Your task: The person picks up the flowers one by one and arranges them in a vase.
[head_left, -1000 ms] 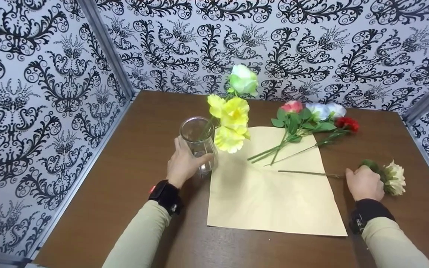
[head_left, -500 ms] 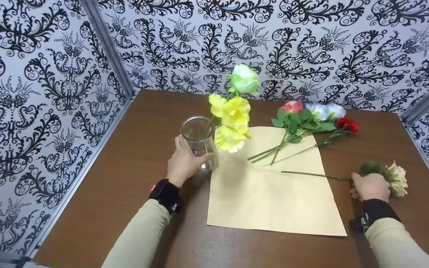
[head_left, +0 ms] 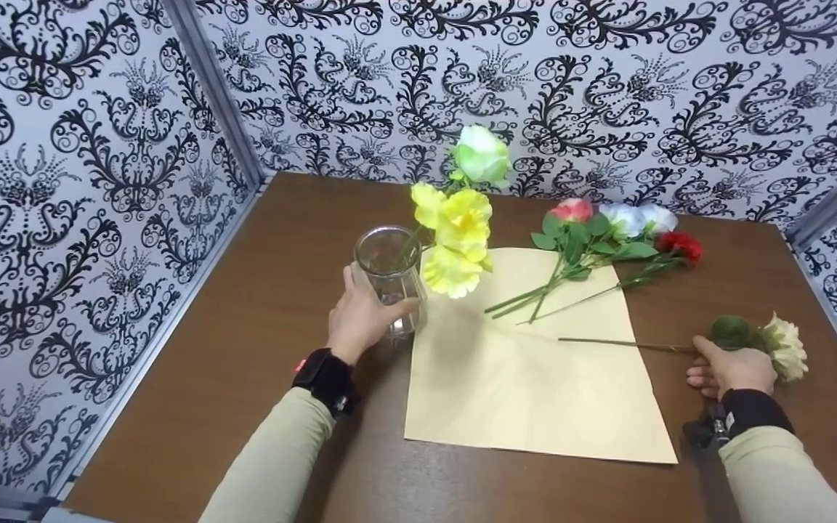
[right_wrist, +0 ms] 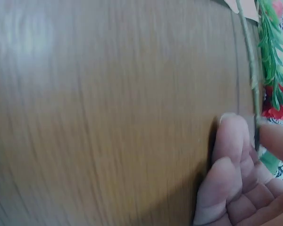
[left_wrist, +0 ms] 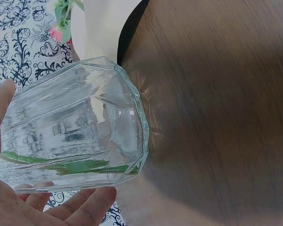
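Note:
My left hand [head_left: 364, 316] grips the side of a clear glass vase [head_left: 389, 272], thumb on one side and fingers on the other. Yellow flowers [head_left: 455, 232] and a pale green-white rose [head_left: 480, 154] lean out of the vase to the right. In the left wrist view a green stem [left_wrist: 80, 165] shows through the glass of the vase. At the right, my right hand [head_left: 738, 369] pinches the stem [right_wrist: 251, 61] of a cream flower [head_left: 787, 347], between thumb and fingers. Its stem points left, over the paper; the bloom sits beyond the hand.
A sheet of cream paper [head_left: 527, 392] lies mid-table. Across its back right corner lie a pink rose [head_left: 572, 211], pale blue flowers [head_left: 625, 218] and a red carnation [head_left: 680, 247]. Patterned walls [head_left: 331, 87] border the brown table [head_left: 244, 290] at the back and sides.
My right hand has moved slightly right along with the cream flower, and its stem end has slid right over the paper. My left hand stays on the vase.

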`<state>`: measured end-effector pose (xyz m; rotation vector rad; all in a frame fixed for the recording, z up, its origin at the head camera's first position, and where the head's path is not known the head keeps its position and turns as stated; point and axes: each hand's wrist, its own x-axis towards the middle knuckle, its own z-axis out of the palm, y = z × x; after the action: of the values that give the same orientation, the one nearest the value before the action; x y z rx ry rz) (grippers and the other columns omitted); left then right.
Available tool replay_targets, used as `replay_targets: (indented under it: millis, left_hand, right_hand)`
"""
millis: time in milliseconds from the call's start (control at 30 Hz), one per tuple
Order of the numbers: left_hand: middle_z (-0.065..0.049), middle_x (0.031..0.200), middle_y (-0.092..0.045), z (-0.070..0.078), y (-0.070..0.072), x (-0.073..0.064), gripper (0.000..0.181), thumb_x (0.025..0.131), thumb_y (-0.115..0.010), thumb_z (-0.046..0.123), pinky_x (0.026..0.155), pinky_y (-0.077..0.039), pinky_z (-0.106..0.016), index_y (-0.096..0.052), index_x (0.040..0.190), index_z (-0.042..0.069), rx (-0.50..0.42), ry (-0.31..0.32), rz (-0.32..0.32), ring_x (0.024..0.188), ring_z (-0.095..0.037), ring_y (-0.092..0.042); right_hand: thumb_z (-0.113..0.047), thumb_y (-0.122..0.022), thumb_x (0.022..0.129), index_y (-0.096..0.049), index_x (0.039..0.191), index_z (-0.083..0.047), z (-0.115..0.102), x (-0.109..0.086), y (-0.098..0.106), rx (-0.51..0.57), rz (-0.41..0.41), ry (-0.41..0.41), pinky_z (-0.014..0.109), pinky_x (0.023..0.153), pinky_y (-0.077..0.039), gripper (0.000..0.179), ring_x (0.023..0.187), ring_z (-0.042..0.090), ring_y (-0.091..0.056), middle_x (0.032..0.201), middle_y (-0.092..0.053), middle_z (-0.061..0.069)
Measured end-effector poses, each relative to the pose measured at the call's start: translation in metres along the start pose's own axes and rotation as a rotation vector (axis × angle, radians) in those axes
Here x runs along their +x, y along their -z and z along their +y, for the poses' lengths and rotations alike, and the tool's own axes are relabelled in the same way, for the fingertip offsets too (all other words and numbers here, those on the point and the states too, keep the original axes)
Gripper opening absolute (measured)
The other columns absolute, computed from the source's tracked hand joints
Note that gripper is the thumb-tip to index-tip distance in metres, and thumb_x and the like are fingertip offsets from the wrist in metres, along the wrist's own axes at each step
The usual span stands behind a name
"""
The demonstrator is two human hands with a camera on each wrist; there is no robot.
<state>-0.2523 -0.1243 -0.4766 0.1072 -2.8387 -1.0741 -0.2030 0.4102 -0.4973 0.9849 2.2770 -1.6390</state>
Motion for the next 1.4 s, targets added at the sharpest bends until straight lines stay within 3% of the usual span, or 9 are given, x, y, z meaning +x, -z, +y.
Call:
replay_targets:
  millis: [300,500,733,833,1100,1400]
  left_hand:
    - [-0.011,0.136,-0.039,0.002,0.001,0.000,0.117,0.073,-0.079,0.069,0.087,-0.051,-0.058,-0.021,0.154,0.007,0.012,0.007,0.001,0.108,-0.040,-0.065]
    - [-0.011,0.136,-0.039,0.001,0.001,0.000,0.118,0.074,-0.080,0.068,0.082,-0.052,-0.056,-0.020,0.155,0.007,0.006,-0.004,0.007,0.105,-0.038,-0.066]
    - [-0.011,0.135,-0.040,0.000,0.002,0.000,0.117,0.073,-0.080,0.068,0.084,-0.052,-0.057,-0.020,0.153,0.007,0.003,0.008,0.007,0.107,-0.038,-0.066]
    - [-0.012,0.135,-0.041,0.000,0.002,0.000,0.117,0.073,-0.080,0.068,0.085,-0.052,-0.057,-0.020,0.153,0.007,0.002,0.010,0.004,0.107,-0.038,-0.066]
    - [-0.011,0.136,-0.041,0.002,0.001,0.000,0.117,0.073,-0.079,0.069,0.086,-0.052,-0.056,-0.020,0.153,0.007,0.007,0.011,-0.004,0.109,-0.038,-0.065]
    - [-0.011,0.137,-0.039,0.001,0.000,0.000,0.117,0.073,-0.080,0.068,0.086,-0.052,-0.057,-0.020,0.154,0.007,0.000,0.006,-0.001,0.108,-0.039,-0.065]
  right_hand:
    - [-0.023,-0.053,0.104,-0.064,0.074,-0.003,-0.005,-0.007,0.006,0.226,-0.122,-0.082,0.028,0.053,-0.056,0.038,0.051,0.012,-0.068,0.057,-0.067,0.003]
    - [-0.021,-0.052,0.105,-0.049,0.093,0.001,-0.003,-0.005,0.007,0.316,-0.067,-0.119,0.030,0.055,-0.058,0.026,0.051,0.015,-0.069,0.057,-0.067,0.005]
    - [-0.021,-0.061,0.102,-0.059,0.081,-0.004,-0.001,-0.002,0.010,0.505,-0.025,-0.151,0.032,0.055,-0.059,0.027,0.051,0.019,-0.070,0.059,-0.069,0.007]
    - [-0.021,-0.064,0.101,-0.064,0.075,-0.008,-0.003,-0.002,0.009,0.578,-0.021,-0.111,0.030,0.052,-0.057,0.029,0.051,0.017,-0.069,0.061,-0.070,0.006]
    - [-0.018,-0.072,0.096,-0.070,0.078,-0.009,-0.012,-0.010,0.001,0.707,-0.005,0.112,0.028,0.049,-0.054,0.021,0.052,0.016,-0.066,0.065,-0.071,0.006]
    - [-0.016,-0.075,0.093,-0.060,0.092,0.000,-0.032,-0.029,-0.007,0.883,-0.080,0.272,0.029,0.056,-0.056,0.022,0.058,0.020,-0.066,0.072,-0.071,0.011]
